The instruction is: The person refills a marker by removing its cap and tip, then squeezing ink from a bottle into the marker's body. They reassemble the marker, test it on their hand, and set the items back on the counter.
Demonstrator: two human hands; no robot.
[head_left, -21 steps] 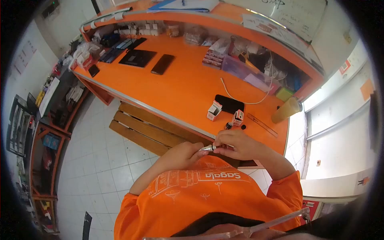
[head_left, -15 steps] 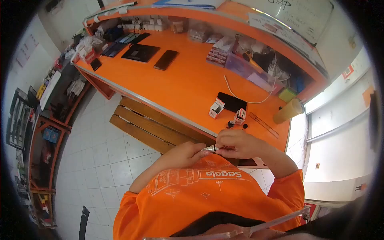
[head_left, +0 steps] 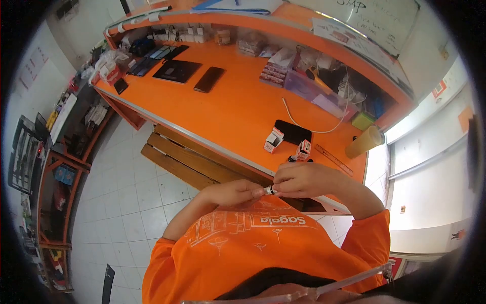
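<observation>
In front of my orange shirt, a small silver cylindrical piece with a dark ring spans the gap between my hands; its exact kind is too small to make out. My left hand pinches its left end between thumb and fingers. The fingers of my right hand are closed around the right end and hide part of it. Just beyond my right hand, two small white-and-red boxes, an open box and another box, stand on the orange desk. A dark small item is partly covered by my right hand.
A black phone, a white cable, a ruler and a tan cup are on the desk's right side. Farther left lie a dark phone and a black laptop-like slab. A wooden bench stands below the desk edge.
My right hand has shifted slightly up and turned over the silver piece, covering more of the dark item on the desk. Less of the silver piece shows between my hands.
</observation>
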